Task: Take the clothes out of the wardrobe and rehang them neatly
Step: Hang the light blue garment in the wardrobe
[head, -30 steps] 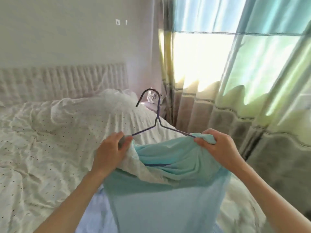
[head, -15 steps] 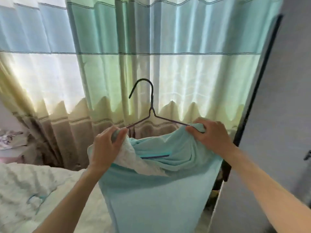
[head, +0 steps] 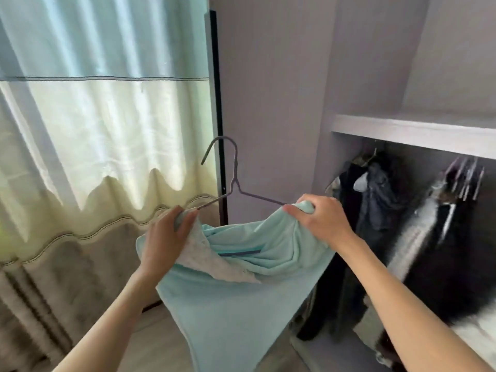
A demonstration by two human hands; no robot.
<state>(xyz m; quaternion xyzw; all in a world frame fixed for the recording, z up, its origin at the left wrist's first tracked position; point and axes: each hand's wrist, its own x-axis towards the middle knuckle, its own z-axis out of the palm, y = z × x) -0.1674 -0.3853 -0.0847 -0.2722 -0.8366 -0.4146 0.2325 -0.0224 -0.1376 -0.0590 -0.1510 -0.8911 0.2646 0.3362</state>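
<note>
A light turquoise garment (head: 236,312) hangs on a thin wire hanger (head: 234,181) held up in front of me. My left hand (head: 167,237) grips the garment's left shoulder over the hanger end, where a pale lace layer (head: 212,261) folds out. My right hand (head: 319,218) grips the right shoulder and the other hanger end. The hanger's hook points up and left. The open wardrobe (head: 271,103) is just right of it, with dark clothes (head: 375,200) hanging under a shelf (head: 413,132).
Striped curtains (head: 102,130) cover the window at left, beside the wardrobe's dark edge strip (head: 218,103). More hangers with black and white clothes (head: 440,242) fill the wardrobe's right part. A light wood floor (head: 158,342) lies below.
My view has swung right, from the bed past the curtains to the open wardrobe. Both hands have kept their hold on the garment and hanger throughout.
</note>
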